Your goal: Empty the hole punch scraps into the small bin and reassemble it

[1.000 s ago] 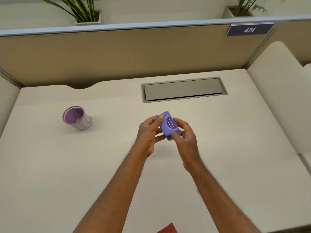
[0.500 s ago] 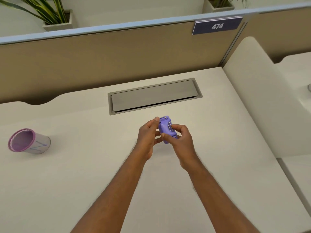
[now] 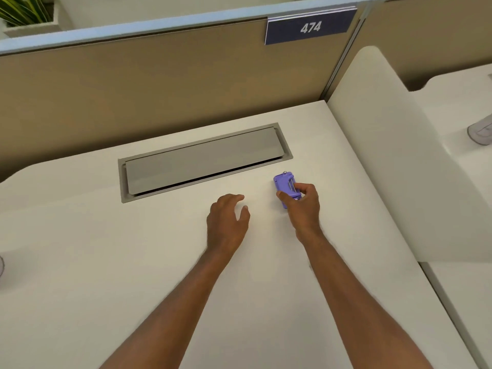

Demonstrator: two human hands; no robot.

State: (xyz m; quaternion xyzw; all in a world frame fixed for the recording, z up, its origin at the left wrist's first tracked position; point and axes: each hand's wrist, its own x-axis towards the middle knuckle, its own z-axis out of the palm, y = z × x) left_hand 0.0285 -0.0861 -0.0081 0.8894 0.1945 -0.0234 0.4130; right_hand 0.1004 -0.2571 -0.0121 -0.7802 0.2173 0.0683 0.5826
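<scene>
The small purple hole punch (image 3: 284,183) is low over the white desk (image 3: 106,262), just right of the cable hatch's near corner. My right hand (image 3: 302,202) grips it from the near side, thumb and fingers closed around its body. My left hand (image 3: 229,222) hovers over the desk to the left of the punch, palm down, fingers loosely apart, holding nothing. Only a sliver of the small bin (image 3: 1,266) shows at the far left edge of the view.
A grey metal cable hatch (image 3: 202,158) is set into the desk behind my hands. A tan partition (image 3: 159,83) with a "474" sign (image 3: 310,26) closes the back. A white divider (image 3: 399,169) walls the right side. A potted plant (image 3: 24,14) stands beyond.
My left hand has let go of the hole punch and drawn back left. My right hand has carried the punch rightward and down toward the desk. The view swung right, pushing the bin almost out.
</scene>
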